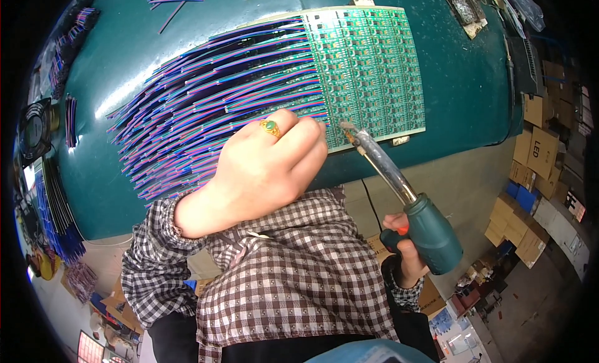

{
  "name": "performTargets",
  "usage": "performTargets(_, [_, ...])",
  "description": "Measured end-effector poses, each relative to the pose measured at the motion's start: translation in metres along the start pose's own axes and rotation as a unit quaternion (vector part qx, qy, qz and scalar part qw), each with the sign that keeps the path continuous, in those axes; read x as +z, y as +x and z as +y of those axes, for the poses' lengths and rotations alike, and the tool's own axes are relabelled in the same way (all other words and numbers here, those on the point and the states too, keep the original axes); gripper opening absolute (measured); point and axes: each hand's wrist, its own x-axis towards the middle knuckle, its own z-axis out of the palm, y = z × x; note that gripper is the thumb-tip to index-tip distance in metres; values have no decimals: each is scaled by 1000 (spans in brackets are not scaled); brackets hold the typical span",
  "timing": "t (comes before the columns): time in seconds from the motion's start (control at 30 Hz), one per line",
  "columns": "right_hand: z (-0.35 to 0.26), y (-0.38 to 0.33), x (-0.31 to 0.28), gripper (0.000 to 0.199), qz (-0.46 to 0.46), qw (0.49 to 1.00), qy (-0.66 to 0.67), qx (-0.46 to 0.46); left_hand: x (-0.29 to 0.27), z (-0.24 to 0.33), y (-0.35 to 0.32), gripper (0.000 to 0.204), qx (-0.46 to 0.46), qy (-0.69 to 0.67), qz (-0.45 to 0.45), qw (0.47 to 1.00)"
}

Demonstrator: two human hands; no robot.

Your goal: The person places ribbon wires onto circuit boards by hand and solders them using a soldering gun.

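A green circuit board panel (377, 69) lies on the table, covered in rows of small repeated circuits. Bundles of thin blue, pink and black wires (206, 94) fan out leftward from its left part. My left hand (268, 160), with a green-stoned ring, is closed over the near wires at the panel's front edge; its fingertips and whatever they pinch are hidden. In my right hand (409, 254) is a dark green soldering gun (433, 235) with a red trigger. Its long metal barrel points up and left, the tip close to the panel just right of my left fingers.
The green table (462, 101) curves round the panel. Loose wires (175, 0) lie at the far edge, more wire bundles (59, 213) at the left. A metal holder (465, 13) sits at the far right. Cardboard boxes (536, 151) are stacked beyond the table, and a black fan (36, 129) stands left.
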Motion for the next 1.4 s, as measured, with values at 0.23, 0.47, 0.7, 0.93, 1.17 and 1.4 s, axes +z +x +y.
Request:
performTargets(0.23, [3, -4, 1, 62, -3, 999, 46, 9, 2, 0, 0, 17, 2, 2, 1, 1000])
performTargets(0.47, [4, -2, 2, 61, -4, 999, 41, 14, 3, 0, 0, 16, 1, 3, 4, 1000])
performTargets(0.7, [6, -2, 1, 59, -10, 1000, 11, 8, 3, 0, 1, 16, 1, 0, -1, 1000])
performTargets(0.93, [8, -3, -1, 60, -17, 1000, 4, -21, 3, 1, 1, 16, -3, -5, -1, 1000])
performTargets(1.17, [3, 1, 3, 55, -4, 1000, 16, -14, 4, 1, 0, 16, -2, -2, -4, 1000])
performTargets(1.4, [-6, 8, 14, 58, 29, 999, 33, -22, 6, -1, 1, 15, -1, 0, 1, 1000])
